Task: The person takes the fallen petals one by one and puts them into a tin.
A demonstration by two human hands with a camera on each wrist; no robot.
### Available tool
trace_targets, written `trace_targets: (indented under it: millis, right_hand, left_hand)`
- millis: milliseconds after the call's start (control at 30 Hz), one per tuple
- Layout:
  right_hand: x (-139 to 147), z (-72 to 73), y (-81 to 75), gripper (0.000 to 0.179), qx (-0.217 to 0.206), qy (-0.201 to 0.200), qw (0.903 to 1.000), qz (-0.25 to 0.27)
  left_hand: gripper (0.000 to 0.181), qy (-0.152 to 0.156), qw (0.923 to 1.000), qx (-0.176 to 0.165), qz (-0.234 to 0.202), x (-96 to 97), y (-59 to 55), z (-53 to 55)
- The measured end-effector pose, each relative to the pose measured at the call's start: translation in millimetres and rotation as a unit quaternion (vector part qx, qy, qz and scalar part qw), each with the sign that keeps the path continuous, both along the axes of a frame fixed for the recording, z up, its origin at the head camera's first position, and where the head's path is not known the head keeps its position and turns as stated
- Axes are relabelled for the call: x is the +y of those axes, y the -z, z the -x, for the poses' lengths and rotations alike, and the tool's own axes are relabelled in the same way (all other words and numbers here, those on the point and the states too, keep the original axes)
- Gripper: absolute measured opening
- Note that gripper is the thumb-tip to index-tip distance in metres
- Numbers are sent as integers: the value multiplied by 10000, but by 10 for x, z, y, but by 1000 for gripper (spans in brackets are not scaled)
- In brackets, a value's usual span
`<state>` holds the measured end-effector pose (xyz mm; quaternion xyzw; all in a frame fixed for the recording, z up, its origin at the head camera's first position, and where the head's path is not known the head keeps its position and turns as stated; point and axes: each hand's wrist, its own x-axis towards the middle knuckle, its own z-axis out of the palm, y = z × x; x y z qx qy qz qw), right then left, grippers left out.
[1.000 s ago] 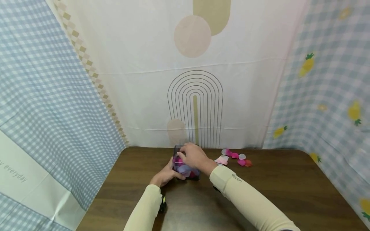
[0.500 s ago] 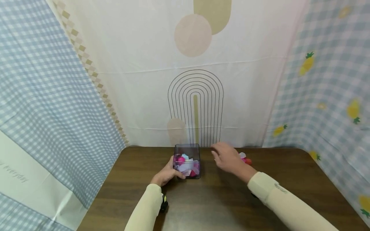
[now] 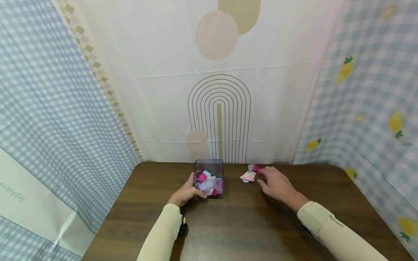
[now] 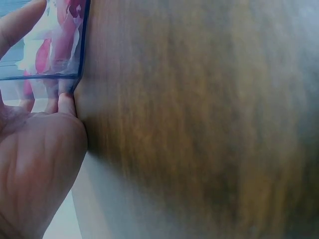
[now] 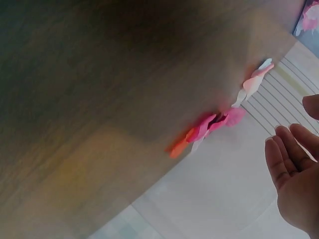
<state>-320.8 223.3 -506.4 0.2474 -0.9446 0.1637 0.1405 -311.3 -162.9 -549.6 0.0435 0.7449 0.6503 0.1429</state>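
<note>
A clear, smoky plastic box stands near the back of the wooden table, with white, lilac and magenta petals inside. My left hand grips its left side, the thumb across the front and the other fingers along the wall, as the left wrist view shows. Loose petals lie right of the box: a pale pink one and a magenta one. Over this group my right hand hovers with relaxed fingers and holds nothing. An orange petal and more magenta petals show in the right wrist view.
A white patterned cloth hangs behind the table's back edge. Blue checked cloths hang at the left and right sides. The brown wooden table stretches toward the front.
My right hand has left the box's opening and moved right to the loose petals. The left hand stays on the box.
</note>
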Motion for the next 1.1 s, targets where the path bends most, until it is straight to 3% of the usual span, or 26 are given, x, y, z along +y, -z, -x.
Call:
trace_targets:
  millis: [367, 833, 1033, 1100]
  right_hand:
    - [-53, 9, 66, 32, -372, 43, 9991, -199]
    - [-172, 162, 131, 47, -859, 54, 9951, -479]
    - [-250, 295, 193, 15, -572, -427, 9950, -702]
    - [-261, 323, 204, 23, -496, -543, 9943, -777]
  left_hand:
    - [108, -9, 10000, -39, 3, -15, -25, 0]
    - [105, 55, 9999, -33, -150, -11, 12, 21]
    - [106, 11, 9998, -33, -198, -15, 4, 15]
    - [108, -2, 9999, -19, -162, -12, 10, 9]
